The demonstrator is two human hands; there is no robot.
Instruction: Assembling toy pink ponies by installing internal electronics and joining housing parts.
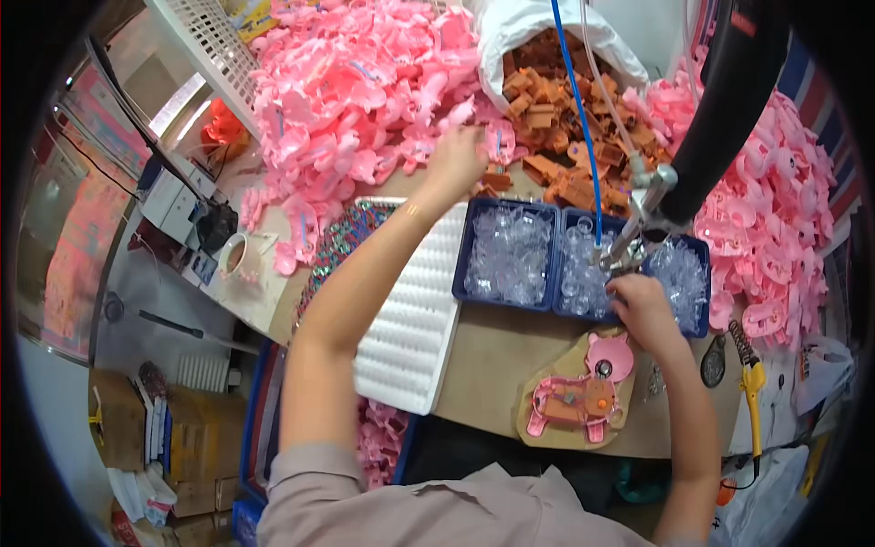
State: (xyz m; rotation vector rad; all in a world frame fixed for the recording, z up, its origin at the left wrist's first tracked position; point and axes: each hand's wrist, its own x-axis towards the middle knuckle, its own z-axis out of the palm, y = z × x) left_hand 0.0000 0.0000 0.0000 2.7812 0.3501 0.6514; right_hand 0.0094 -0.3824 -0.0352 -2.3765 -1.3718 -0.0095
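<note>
My left hand [458, 157] reaches to the near edge of a large heap of pink plastic shell parts [346, 100], beside brown plastic parts. Its fingers are mostly hidden, so I cannot tell whether it grips one. My right hand [643, 305] is over the blue bins [558, 308] of clear plastic parts [583, 264], close under a metal tool head [643, 223]. Its fingers are curled together; what they hold is too small to make out. In front lies a tan fixture [536, 436] bearing a pink animal-shaped shell [609, 356] with a brown part [574, 401] inside.
A white ribbed tray [401, 342] lies under my left forearm. A white sack [497, 46] spills brown parts [556, 109] at the back. More pink parts [766, 210] are heaped right. A black arm [738, 100] and blue hose [583, 118] hang over the bins. A yellow-handled tool [752, 387] lies right.
</note>
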